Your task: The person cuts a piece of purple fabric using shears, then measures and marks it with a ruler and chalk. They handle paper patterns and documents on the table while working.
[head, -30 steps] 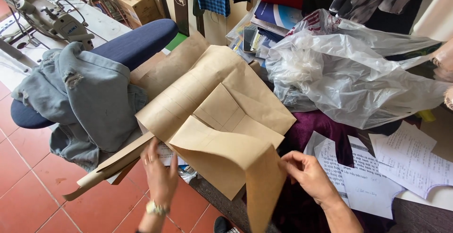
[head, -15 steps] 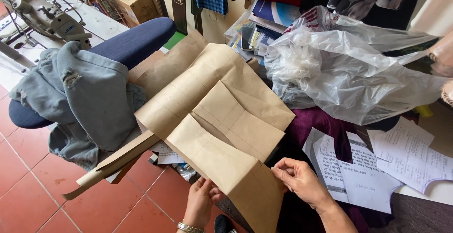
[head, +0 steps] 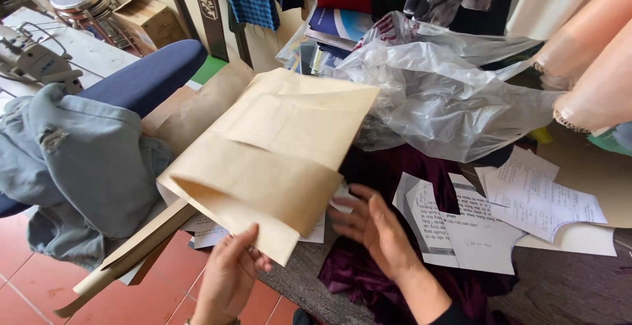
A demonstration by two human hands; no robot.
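A large sheet of tan pattern paper (head: 276, 147) lies folded over on the table, its near part curled into a loose roll. My left hand (head: 230, 272) pinches the near corner of that roll from below. My right hand (head: 378, 229) hovers open, fingers spread, just right of the paper's edge, above dark purple velvet fabric (head: 368, 272). More brown paper (head: 197, 108) lies under the sheet.
Crumpled clear plastic (head: 441, 95) sits behind the paper. White written sheets (head: 500, 213) lie at the right. A pale denim garment (head: 79, 160) drapes over a blue padded board (head: 151, 78) at the left, with a sewing machine (head: 29, 58) beyond. Red tiled floor is below.
The tan paper has been folded over from a raised, open shape into a flatter roll. My left hand has taken its near corner. My right hand let go and opened.
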